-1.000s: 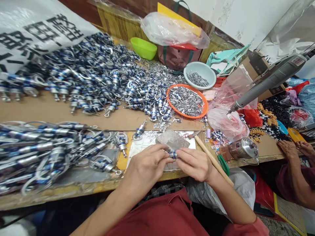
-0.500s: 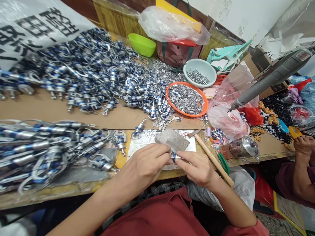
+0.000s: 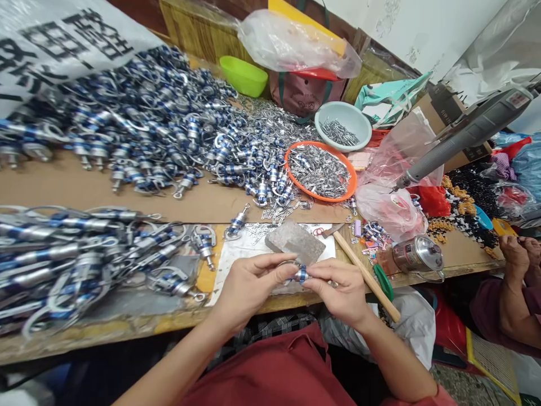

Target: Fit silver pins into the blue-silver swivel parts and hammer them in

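Between my two hands is a small blue-and-silver metal fitting (image 3: 301,273) with a curved silver arm, held just in front of a grey block (image 3: 296,241). My left hand (image 3: 253,279) pinches its left end between thumb and fingers. On the other end, the fingertips of my right hand (image 3: 340,286) are closed; they partly hide it. The block lies on a white sheet (image 3: 228,256) scattered with small perforated metal plates. A hammer (image 3: 366,273) with a wooden handle rests to the right of my right hand. One loose fitting (image 3: 238,221) lies left of the block.
Fittings form a large pile (image 3: 169,118) behind and another group (image 3: 80,254) at left. An orange basket (image 3: 353,186) holds metal plates, a pale bowl (image 3: 366,138) pins. A grey electric screwdriver (image 3: 460,135) hangs at right above a metal mug (image 3: 418,254). Another person's hands (image 3: 513,251) are far right.
My left hand has rolled so its thumb shows, and the fitting has turned, exposing more of its blue band and curved arm. My right hand stays on its other end.
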The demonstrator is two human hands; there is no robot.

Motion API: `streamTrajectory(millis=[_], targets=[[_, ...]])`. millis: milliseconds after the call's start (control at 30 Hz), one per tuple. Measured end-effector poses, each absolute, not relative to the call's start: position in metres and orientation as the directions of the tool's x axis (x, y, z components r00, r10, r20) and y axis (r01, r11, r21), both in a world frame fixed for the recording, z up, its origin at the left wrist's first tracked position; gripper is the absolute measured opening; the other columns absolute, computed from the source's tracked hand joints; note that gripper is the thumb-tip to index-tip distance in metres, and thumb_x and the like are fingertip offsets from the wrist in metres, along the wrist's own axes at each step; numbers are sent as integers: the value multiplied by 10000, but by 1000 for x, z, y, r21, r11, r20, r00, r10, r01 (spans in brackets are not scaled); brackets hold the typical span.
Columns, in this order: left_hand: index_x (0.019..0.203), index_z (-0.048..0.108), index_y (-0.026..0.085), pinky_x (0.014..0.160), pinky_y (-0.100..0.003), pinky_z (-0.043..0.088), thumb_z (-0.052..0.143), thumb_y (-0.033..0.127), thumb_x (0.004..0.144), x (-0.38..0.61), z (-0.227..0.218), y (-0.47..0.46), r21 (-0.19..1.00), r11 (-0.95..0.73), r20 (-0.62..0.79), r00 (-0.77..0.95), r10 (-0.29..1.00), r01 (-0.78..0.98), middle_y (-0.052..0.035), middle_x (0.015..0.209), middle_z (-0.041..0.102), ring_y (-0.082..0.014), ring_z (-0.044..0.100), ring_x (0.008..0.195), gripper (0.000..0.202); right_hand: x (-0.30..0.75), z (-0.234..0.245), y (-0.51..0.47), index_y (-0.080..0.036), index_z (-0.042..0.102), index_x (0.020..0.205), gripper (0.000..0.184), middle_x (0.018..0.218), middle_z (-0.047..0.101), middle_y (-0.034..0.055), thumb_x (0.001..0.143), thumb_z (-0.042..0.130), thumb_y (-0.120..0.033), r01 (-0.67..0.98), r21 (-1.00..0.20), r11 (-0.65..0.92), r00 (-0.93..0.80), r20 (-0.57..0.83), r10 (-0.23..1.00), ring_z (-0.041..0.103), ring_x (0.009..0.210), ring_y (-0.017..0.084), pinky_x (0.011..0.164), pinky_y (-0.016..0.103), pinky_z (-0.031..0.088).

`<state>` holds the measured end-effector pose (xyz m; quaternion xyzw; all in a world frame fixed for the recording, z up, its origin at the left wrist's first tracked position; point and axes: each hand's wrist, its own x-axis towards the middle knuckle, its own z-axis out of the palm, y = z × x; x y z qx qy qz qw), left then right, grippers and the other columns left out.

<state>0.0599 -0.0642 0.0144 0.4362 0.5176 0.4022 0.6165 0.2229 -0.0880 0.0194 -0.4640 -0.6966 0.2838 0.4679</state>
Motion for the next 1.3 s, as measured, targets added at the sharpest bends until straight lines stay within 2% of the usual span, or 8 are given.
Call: streamTrajectory(millis=[133,233,300,400,633,967,1167,1300], targets=[[1097,595,163,782,-290,534,750,304,563,65,10,-74,941,289,-268,133,954,-177,-32,852,689,-181,640,836,573,222,19,-88,-179,726,778,86,720,692,56,718,678,-218,336,-906,258,-97,239,966,630,619,141,526,227,502],[1166,497,155,770,-294,538,715,311,617,66,9,-74,925,298,-274,130,953,-235,-20,807,654,-166,633,812,611,236,19,-69,-190,719,771,87,741,697,36,752,648,-237,430,-862,269,-190,205,960,637,668,137,605,233,511],[1186,441,156,734,-298,546,707,321,627,65,8,-72,912,308,-277,146,950,-271,-16,786,643,-163,639,770,641,257,18,-42,-193,703,777,126,775,696,26,802,581,-216,604,-731,317,-173,268,948,635,736,143,702,262,506],[1187,389,170,683,-291,549,704,318,637,64,6,-70,903,320,-277,180,944,-287,-7,770,632,-155,647,703,650,293,8,9,-152,669,846,209,833,681,63,846,461,-134,935,-299,190,-81,341,936,622,805,167,740,284,477],[1173,328,191,640,-284,534,690,286,655,68,-3,-68,884,347,-288,220,932,-312,17,736,609,-148,647,649,639,302,-20,53,-118,641,828,223,819,658,90,809,443,-18,975,-146,169,-129,248,960,602,751,154,670,230,438],[1154,330,205,662,-305,539,684,264,662,68,0,-67,879,335,-287,185,940,-340,20,742,605,-152,648,679,608,276,-15,47,-160,668,819,177,846,677,67,787,516,-76,944,-236,231,-173,243,955,608,815,174,744,278,470],[1121,339,203,643,-319,549,710,236,602,70,-4,-61,871,327,-296,139,945,-367,50,661,585,-150,638,625,638,252,3,3,-171,615,960,173,833,680,24,834,497,-182,678,-610,409,-188,394,899,634,688,126,635,242,511],[1119,344,207,617,-336,555,712,239,594,70,-5,-61,867,324,-294,136,946,-379,46,672,585,-160,633,636,642,232,12,-42,-165,589,985,199,847,663,42,864,434,-131,638,-452,623,-449,439,778,610,761,131,697,240,487]])
